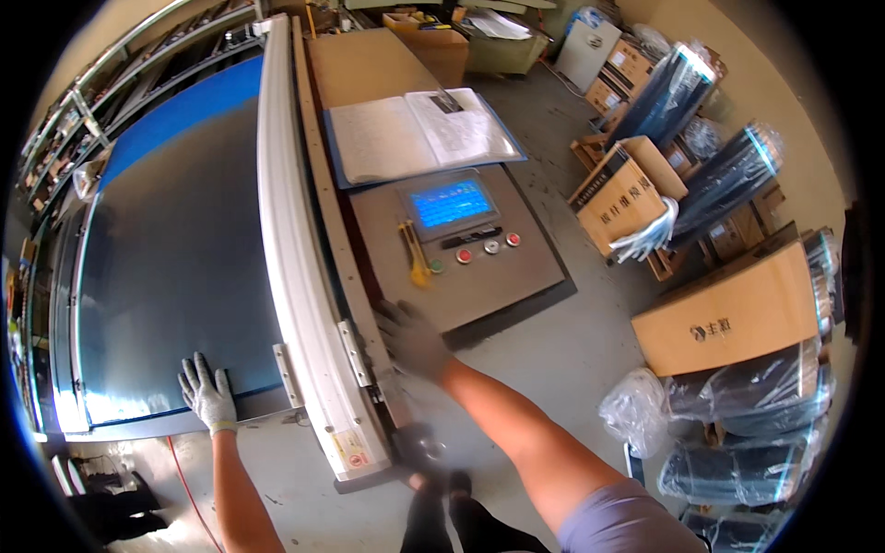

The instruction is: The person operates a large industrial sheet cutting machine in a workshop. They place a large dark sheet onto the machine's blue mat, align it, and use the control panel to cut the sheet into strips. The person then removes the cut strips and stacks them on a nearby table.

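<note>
My left hand [210, 396], in a pale knitted work glove, lies flat with fingers spread on the near edge of a large dark sheet [180, 267]. The sheet covers the machine bed, and a bright blue band [189, 111] crosses its far end. To the right, my right hand [413, 343], in a darker glove, is slightly blurred. Its fingers reach toward the metal rail [343, 221] beside the long white beam [300, 230], and no object shows in them. Whether the fingertips touch the rail, I cannot tell.
A control panel [516, 286] carries a lit blue screen [451, 203], push buttons and a yellow-handled tool [418, 265]. Behind it lies an open binder [378, 138]. Cardboard boxes [728, 313] and plastic-wrapped rolls [728, 184] stand at right. A red hose [187, 484] crosses the floor at left.
</note>
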`<state>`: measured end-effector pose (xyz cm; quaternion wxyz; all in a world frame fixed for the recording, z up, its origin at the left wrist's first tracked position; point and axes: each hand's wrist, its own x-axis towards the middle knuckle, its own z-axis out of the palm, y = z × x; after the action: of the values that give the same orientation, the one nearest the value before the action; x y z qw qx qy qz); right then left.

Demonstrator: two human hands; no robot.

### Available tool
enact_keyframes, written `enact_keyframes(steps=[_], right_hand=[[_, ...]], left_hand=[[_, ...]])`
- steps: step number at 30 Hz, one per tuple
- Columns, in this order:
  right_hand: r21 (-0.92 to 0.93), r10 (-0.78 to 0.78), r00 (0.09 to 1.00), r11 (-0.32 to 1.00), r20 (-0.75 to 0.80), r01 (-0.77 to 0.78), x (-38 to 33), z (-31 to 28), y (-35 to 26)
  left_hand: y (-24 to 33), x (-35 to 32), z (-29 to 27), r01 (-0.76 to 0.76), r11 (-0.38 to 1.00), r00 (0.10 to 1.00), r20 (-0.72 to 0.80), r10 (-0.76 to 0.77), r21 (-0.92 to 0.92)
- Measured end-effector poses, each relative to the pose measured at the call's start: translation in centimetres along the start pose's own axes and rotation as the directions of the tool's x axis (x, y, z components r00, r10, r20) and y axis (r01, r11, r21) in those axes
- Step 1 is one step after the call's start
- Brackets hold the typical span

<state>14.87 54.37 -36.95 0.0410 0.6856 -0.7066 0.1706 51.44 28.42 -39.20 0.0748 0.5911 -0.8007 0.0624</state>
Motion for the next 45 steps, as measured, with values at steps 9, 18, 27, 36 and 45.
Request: enact_keyframes(steps=[9,18,27,36,45], right_hand=[[0.020,0.042,0.994,0.999,0.096,-0.044,0.0,-0.6,0.0],[0.056,0.035,0.999,0.998,0.003,-0.035,0.2,-0.5,0.0],[0.033,0.629,0.743,0.768,-0.229,-0.640,-3.4,0.7,6.2],[-0.004,0.621,0.758,0.773,-0.200,-0.635,-0.5,-0.9,7.3],[-0.119,0.740,0.602,0.597,-0.300,-0.793,0.3,-0.8,7.1]], left_hand=[[0.8,2.0,-5.3,-0.009,1.000,0.883,0.469,0.005,0.007],[1.4,4.4,-6.4,0.004,1.000,0.764,0.645,-0.015,0.019],[2.6,4.8,-8.0,0.044,0.995,0.720,0.687,-0.094,0.091],[2.9,4.7,-8.1,0.084,0.994,0.712,0.693,-0.110,0.071],[2.4,4.8,-7.7,0.091,0.994,0.713,0.693,-0.104,0.056]])
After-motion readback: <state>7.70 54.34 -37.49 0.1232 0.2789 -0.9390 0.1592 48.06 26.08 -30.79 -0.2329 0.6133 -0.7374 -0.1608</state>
